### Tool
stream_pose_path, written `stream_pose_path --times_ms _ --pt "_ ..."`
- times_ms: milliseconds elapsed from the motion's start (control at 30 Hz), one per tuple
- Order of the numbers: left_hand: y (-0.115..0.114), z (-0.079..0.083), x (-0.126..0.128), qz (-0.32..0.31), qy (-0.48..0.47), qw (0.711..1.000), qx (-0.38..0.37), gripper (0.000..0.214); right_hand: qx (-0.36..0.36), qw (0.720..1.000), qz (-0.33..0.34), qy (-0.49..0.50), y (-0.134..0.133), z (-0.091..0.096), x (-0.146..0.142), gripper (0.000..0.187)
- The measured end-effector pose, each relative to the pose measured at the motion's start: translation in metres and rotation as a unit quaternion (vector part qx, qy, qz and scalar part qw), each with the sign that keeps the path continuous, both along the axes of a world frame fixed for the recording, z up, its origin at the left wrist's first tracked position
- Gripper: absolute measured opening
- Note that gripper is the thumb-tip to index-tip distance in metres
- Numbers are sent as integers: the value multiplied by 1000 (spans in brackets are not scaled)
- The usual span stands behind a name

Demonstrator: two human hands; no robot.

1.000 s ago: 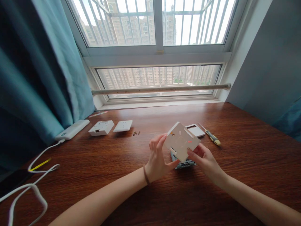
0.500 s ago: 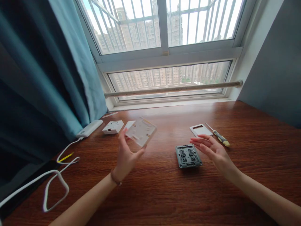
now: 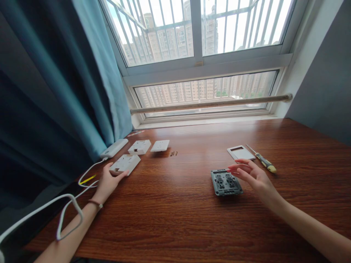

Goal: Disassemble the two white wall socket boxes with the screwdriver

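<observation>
At the left of the table, my left hand (image 3: 109, 181) grips a white plastic mounting box (image 3: 128, 163) by its near edge and side, the box down at the tabletop. A second white mounting box (image 3: 139, 147) sits just behind it. My right hand (image 3: 253, 179) hovers with fingers stretched at the right edge of a dark grey wall switch module (image 3: 226, 182), holding nothing; whether its fingertips touch the module I cannot tell. Behind that hand lies a white switch frame (image 3: 241, 153) with a rectangular opening, beside a screwdriver (image 3: 264, 163) with a grey and yellow handle.
A white square panel (image 3: 160, 145) and several small screws (image 3: 173, 153) lie at the back. To the left are a white power strip (image 3: 113, 148), its looping white cable (image 3: 64, 197) and a yellow strip (image 3: 88, 179). A window and curtain (image 3: 90, 73) border the table.
My left hand has carried the white mounting box left and down to the table beside the other box. My right hand stays by the switch module. The view has shifted slightly.
</observation>
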State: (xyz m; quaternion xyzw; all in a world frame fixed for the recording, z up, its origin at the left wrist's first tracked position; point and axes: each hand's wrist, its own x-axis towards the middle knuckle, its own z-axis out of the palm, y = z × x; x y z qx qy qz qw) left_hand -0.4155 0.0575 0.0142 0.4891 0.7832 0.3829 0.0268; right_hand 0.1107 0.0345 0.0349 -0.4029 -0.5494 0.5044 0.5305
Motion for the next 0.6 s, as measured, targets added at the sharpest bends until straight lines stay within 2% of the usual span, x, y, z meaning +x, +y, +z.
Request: stream_pose_path --times_ms 267,500,600 --pt "13 2 0 8 23 999 -29 80 2 1000 -12 6 1 -2 -1 41" --pt "16 2 -1 7 18 999 -47 82 1 1000 -8 -2 5 -6 2 42" --pt "16 -1 0 10 40 999 -3 83 4 1000 -7 2 5 -7 2 41"
